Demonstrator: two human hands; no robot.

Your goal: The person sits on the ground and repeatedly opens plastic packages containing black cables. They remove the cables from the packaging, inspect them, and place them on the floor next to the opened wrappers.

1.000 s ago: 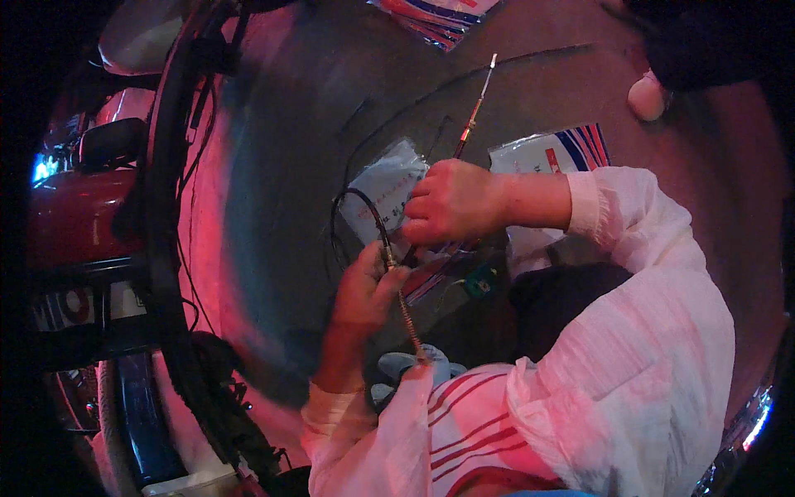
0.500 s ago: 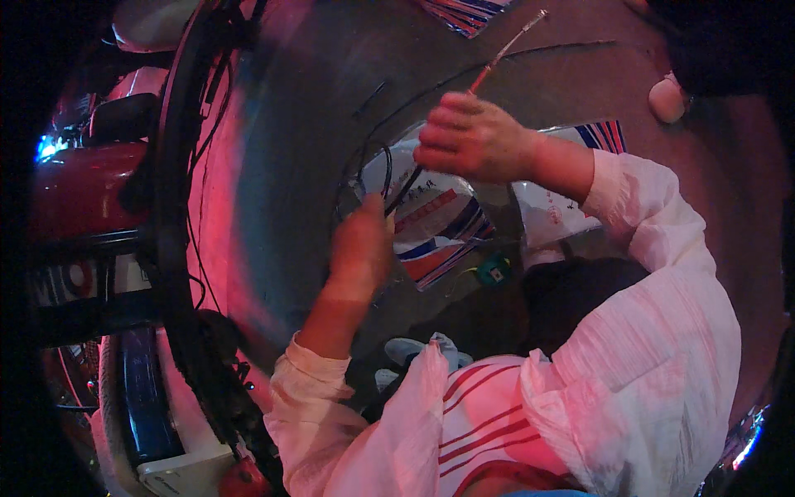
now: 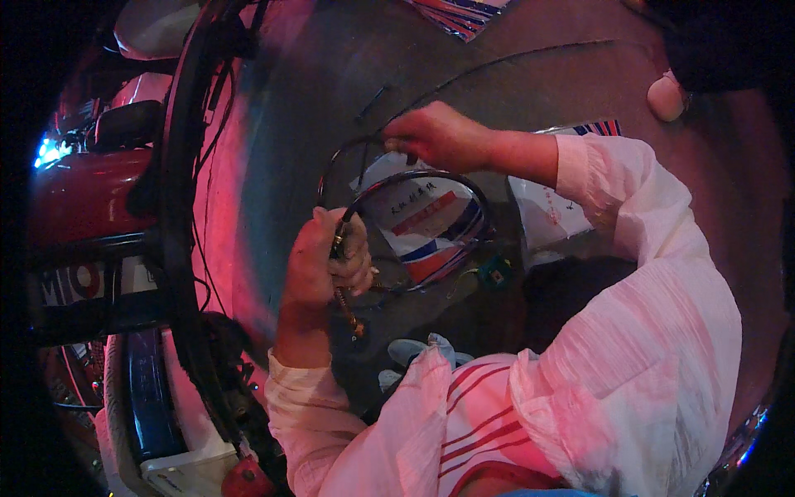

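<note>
A thin black cable (image 3: 422,173) bends into loops between my two hands. My left hand (image 3: 331,253), on the left, is closed round part of it near brass-coloured fittings. Below its fingers hangs a brass end (image 3: 354,320) with a coiled spring. Farther off and to the right, my right hand (image 3: 439,137) is closed on the cable, its fingers partly hidden. A long black length stretches from near that hand toward the far right over the floor. Beneath the loops lies a white plastic package (image 3: 421,211) with red and blue stripes.
Another similar package (image 3: 551,207) lies to the right, and a striped one (image 3: 464,15) at the far edge. Near my feet sits a small green object (image 3: 494,272). A person's foot (image 3: 667,98) stands at upper right. A red vehicle (image 3: 87,195) is beyond the dark edge at left.
My right hand has shifted left, and the red-and-metal rod sticking out past it is no longer visible. My left hand has moved left and nearer me; the cable loops are wider and brass fittings show.
</note>
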